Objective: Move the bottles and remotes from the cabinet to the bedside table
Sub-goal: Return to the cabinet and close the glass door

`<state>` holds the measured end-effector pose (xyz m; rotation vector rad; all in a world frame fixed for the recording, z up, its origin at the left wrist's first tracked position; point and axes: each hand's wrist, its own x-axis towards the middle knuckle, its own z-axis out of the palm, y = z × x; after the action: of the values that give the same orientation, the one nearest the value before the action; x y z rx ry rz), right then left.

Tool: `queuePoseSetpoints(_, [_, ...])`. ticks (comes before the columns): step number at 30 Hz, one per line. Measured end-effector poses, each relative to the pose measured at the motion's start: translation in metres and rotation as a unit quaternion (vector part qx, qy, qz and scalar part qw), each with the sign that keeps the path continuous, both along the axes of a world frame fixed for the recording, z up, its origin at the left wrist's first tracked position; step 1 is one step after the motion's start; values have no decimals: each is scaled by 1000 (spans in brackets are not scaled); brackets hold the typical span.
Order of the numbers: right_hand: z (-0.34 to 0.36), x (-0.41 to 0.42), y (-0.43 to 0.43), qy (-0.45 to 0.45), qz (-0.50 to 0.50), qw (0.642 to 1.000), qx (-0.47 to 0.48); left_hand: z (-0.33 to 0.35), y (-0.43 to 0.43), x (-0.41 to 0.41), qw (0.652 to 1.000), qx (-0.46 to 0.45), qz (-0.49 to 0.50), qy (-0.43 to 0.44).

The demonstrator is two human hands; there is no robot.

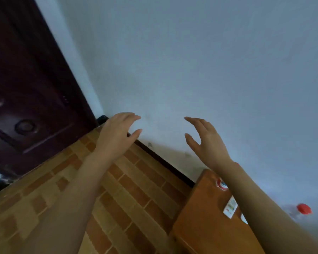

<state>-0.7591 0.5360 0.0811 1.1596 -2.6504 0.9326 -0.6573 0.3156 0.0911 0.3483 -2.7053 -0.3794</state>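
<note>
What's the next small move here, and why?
Probably lower the right hand toward the remote on the wooden top. Both hands are open and empty, the left hand is over the floor, and the remote lies just under the right forearm, with a red-capped bottle further right.

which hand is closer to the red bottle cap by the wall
Right. The right hand is raised in front of the wall, up and left of the red bottle cap. The left hand is further left, over the floor near the door.

Home: dark door [31, 85], tiled floor [117, 189].
</note>
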Motion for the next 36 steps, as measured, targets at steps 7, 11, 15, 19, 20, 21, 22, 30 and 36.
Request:
queuePoseSetpoints(7, [44,113,-142,-12,227,973,-50,26,-82,208,972,-6,230,40])
queuePoseSetpoints(11, [54,201,-217,-29,343,936,-70,37,-99,334,933,-4,356,48])
queuePoseSetpoints(15, [63,296,-271,-38,463,882,-76,54,-94,451,878,-25,474,63])
queuePoseSetpoints(19, [73,391,-313,-54,568,817,-84,70,-67,548,801,-67,591,60])
queuePoseSetpoints(20, [74,414,-321,-56,594,798,-84,71,-57,569,780,-70,619,59])
queuePoseSetpoints(21, [74,436,-327,-55,620,778,-86,72,-46,587,759,-71,644,58])
queuePoseSetpoints(22, [74,456,-332,-55,646,756,-86,72,-34,605,739,-70,668,56])
queuePoseSetpoints(30, [86,588,-345,-69,806,585,-60,70,70,676,542,-55,836,66])
queuePoseSetpoints(36, [89,651,-325,-71,873,479,-68,69,129,679,406,-73,907,86])
